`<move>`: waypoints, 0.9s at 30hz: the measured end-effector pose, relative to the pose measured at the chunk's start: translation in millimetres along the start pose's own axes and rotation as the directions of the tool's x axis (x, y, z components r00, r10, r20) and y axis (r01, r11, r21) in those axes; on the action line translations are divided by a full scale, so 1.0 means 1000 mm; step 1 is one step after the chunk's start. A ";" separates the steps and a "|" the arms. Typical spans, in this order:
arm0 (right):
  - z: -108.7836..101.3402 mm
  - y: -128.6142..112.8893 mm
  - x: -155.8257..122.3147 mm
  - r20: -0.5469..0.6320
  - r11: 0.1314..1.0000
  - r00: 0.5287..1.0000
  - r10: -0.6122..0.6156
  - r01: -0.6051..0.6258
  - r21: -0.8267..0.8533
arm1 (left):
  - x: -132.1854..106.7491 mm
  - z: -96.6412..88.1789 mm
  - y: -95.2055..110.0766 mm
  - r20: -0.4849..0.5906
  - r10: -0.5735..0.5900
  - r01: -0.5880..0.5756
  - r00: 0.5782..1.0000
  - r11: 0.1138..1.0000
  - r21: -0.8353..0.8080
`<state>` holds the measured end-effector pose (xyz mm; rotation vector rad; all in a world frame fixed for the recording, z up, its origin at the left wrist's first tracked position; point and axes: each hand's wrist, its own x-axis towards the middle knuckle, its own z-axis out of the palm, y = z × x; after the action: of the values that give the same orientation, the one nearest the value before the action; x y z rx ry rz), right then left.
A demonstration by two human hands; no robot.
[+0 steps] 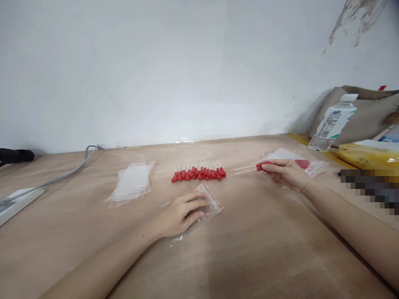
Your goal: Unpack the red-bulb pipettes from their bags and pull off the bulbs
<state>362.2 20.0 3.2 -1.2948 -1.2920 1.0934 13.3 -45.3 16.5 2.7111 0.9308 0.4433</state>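
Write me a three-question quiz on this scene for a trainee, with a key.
1. What is the right hand holding?
2. True or false: the left hand rests on a clear bag.
3. Where in the picture is the bottle?
A) At the far left
B) Midway between the hands
C) Towards the right edge

Key:
1. Red-tipped sticks, pinched at the red end.
2. True.
3. C
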 end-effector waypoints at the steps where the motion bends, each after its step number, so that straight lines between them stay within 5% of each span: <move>1: 0.001 -0.001 0.000 -0.069 1.000 0.998 -0.011 0.010 -0.017 | 0.001 0.002 -0.002 0.031 0.011 -0.011 0.999 1.000 -0.011; 6: 0.033 -0.009 0.002 -0.219 0.929 0.915 -0.338 0.288 -0.230 | 0.004 0.003 -0.006 0.208 0.010 -0.025 0.978 0.997 0.072; 9: 0.060 -0.015 0.009 -0.143 0.747 0.788 -0.598 0.484 -0.457 | 0.004 0.004 -0.005 0.262 -0.008 -0.027 0.965 0.991 0.128; 13: 0.095 -0.019 0.021 -0.054 0.602 0.699 -0.713 0.571 -0.559 | 0.003 0.006 -0.006 0.277 -0.022 -0.023 0.961 0.987 0.157; 18: 0.123 -0.010 0.026 0.094 0.529 0.721 -0.687 0.585 -0.615 | 0.003 0.006 -0.005 0.285 -0.036 -0.012 0.958 0.986 0.165; 22: 0.127 -0.009 0.021 0.208 0.517 0.741 -0.638 0.613 -0.598 | 0.003 0.005 -0.004 0.297 -0.051 0.000 0.954 0.985 0.170; 24: 0.122 -0.010 0.021 0.182 0.570 0.767 -0.615 0.592 -0.570 | 0.003 0.005 -0.004 0.296 -0.050 -0.001 0.954 0.985 0.171; 27: 0.111 -0.006 0.028 0.016 0.728 0.874 -0.485 0.414 -0.547 | 0.002 0.006 -0.004 0.293 -0.050 -0.002 0.955 0.985 0.173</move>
<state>252.1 52.0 -3.9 -1.3086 -1.7719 0.2908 14.4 -41.5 10.4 2.8070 0.9532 -0.0556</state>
